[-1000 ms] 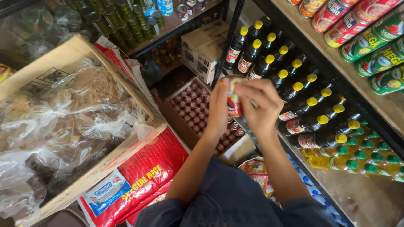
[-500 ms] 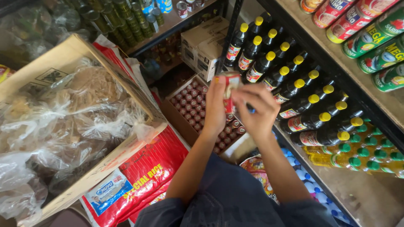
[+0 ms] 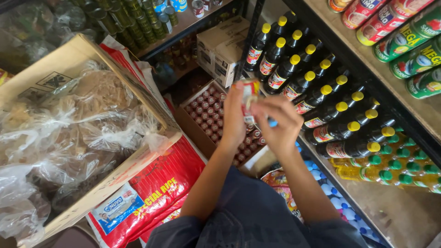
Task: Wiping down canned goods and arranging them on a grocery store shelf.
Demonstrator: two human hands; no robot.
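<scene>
Packet (image 3: 249,98), small and red and yellow, is held up between both hands in the head view. Left hand (image 3: 234,120) grips its side and right hand (image 3: 277,125) pinches its lower edge, so both hands close on it together. It is in the air before the shelf (image 3: 404,209) of dark bottles (image 3: 317,98) with yellow caps, above a box of small cans (image 3: 209,115).

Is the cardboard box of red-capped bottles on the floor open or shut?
Open: the cardboard box has no flaps over it, and rows of red caps show.
</scene>
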